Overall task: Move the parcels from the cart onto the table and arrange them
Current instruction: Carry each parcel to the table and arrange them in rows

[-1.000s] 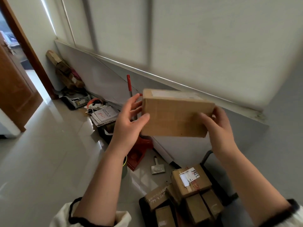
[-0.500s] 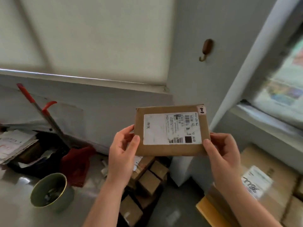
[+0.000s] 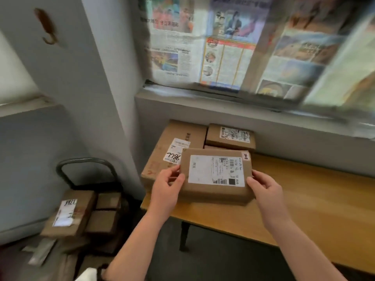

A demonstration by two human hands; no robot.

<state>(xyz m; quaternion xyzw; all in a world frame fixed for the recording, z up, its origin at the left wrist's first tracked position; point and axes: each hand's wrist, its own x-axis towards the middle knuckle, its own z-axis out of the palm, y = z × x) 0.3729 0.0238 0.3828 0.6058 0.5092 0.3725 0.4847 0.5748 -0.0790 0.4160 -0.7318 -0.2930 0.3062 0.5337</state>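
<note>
I hold a flat brown parcel (image 3: 215, 191) with a white shipping label facing up, low over the left part of the wooden table (image 3: 304, 199). My left hand (image 3: 167, 189) grips its left end and my right hand (image 3: 265, 189) grips its right end. Whether the parcel touches the tabletop I cannot tell. Behind it on the table lie a large box (image 3: 172, 145) with "786" written on its label and a smaller labelled box (image 3: 231, 136). The cart (image 3: 85, 165), with a black looped handle, stands at lower left and carries several brown parcels (image 3: 71, 213).
A grey wall corner (image 3: 101, 98) stands between cart and table. A window sill (image 3: 223, 104) runs behind the table, with newspaper (image 3: 223, 47) covering the window above. A brown hook (image 3: 47, 27) is fixed on the wall. The table's right part shows bare wood.
The view has swung right from the floor and cart to the table. Both hands carried the parcel across, turned its label up, and lowered it over the table's left part.
</note>
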